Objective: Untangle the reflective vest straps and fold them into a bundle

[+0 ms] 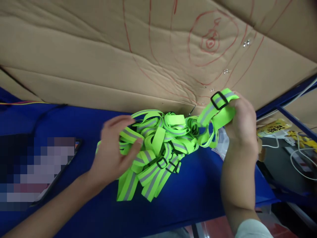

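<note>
A tangled bundle of neon-green reflective straps [158, 145] with grey stripes and black buckles lies on a blue table [193, 195]. My left hand [116, 148] rests on the bundle's left side, thumb and fingers pinching some straps. My right hand [241, 120] is raised at the right and grips one strap end [218, 109] with a black buckle [219, 100], pulling it up from the pile.
A large cardboard sheet [99, 56] with red pen scribbles stands behind the table. A phone with a blurred screen [39, 168] lies at the left. At the right, past the table edge, are a yellow packet [272, 127], white cables [297, 155] and a blue metal frame [289, 96].
</note>
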Motion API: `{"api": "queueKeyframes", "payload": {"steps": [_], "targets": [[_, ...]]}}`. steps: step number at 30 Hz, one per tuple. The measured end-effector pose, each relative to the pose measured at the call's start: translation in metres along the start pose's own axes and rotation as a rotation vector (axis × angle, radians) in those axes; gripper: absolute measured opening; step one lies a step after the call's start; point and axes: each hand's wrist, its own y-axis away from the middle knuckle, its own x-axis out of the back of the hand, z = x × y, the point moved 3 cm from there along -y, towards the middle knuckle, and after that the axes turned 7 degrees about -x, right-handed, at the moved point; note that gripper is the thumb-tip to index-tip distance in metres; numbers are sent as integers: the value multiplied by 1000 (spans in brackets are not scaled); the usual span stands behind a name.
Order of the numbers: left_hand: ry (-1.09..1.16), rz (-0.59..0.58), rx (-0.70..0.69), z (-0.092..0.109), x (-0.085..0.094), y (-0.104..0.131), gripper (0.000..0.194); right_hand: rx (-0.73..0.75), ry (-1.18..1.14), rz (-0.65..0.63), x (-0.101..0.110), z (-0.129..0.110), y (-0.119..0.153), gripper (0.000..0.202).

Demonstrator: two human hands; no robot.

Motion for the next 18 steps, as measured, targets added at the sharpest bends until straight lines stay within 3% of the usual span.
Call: {"api": "queueKeyframes", "payload": {"steps": [2,4,6,7,8,11,13,15,18], "targets": [[212,-211,-8,24,-13,-21,51,-68,-123,-11,-9,-20,6,10],[391,-340,6,47,-28,-43,68,-95,-219,-40,-22,-40,16,15],[570,-377,8,64,-43,-64,92,-8,-272,-99,-34,-58,30,19],[685,-400,17,70,-49,-72,94,73,-260,-164,-40,-64,38,19],[791,-408,24,74,-53,-79,81,167,-223,-249,-45,-68,46,19],[938,-259,125,66,-51,-94,31,475,-11,-525,-51,-68,64,46],[959,-70,283,50,-39,-100,17,588,121,-581,-49,-60,65,58],[1032,40,441,37,-25,-104,14,579,193,-578,-48,-49,58,69],[1122,-14,616,31,-3,-110,12,471,265,-754,-61,-31,47,89]]}}
